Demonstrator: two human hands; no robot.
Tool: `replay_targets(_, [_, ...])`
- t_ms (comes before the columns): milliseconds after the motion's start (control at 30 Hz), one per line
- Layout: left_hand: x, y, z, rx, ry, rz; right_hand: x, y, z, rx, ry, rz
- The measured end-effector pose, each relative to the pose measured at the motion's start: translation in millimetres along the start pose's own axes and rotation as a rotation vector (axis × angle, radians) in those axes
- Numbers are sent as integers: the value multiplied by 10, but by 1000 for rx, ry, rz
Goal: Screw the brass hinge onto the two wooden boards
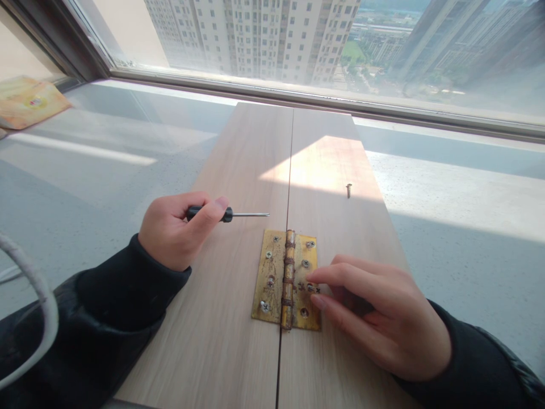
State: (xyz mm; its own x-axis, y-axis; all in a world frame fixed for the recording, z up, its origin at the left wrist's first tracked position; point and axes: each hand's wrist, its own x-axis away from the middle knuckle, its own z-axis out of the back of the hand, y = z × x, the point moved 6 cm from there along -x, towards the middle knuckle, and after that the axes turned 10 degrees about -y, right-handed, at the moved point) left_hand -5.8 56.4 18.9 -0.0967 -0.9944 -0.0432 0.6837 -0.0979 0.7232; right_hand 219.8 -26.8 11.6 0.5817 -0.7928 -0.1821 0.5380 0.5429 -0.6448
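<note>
Two pale boards (230, 346) lie edge to edge beneath the person's right hand (383, 315), thumb and forefinger narrowly parted, and closed left hand (172, 230). A hinge (289, 275) spans the seam, its right half at the right fingertips; the left hand holds a screwdriver (229, 215) near its far end. Between the right fingertips sits a small screw (311, 288), pinched or not, one cannot tell.

Buildings (264, 40), white cable (50, 318), possibly a packet (34, 103)
</note>
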Motion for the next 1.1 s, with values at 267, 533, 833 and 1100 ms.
replay_targets(267, [-7, -7, -3, -3, -4, -4, -10, -19, 6, 49, 0, 55])
replay_targets(533, [-10, -10, -5, 1, -8, -5, -29, -39, -1, 97, -14, 68])
replay_targets(833, [-7, 0, -3, 9, 2, -10, -5, -26, 13, 31, -3, 42])
replay_targets(1100, [-7, -3, -9, 2, -1, -16, -18, -8, -3, 31, -1, 65])
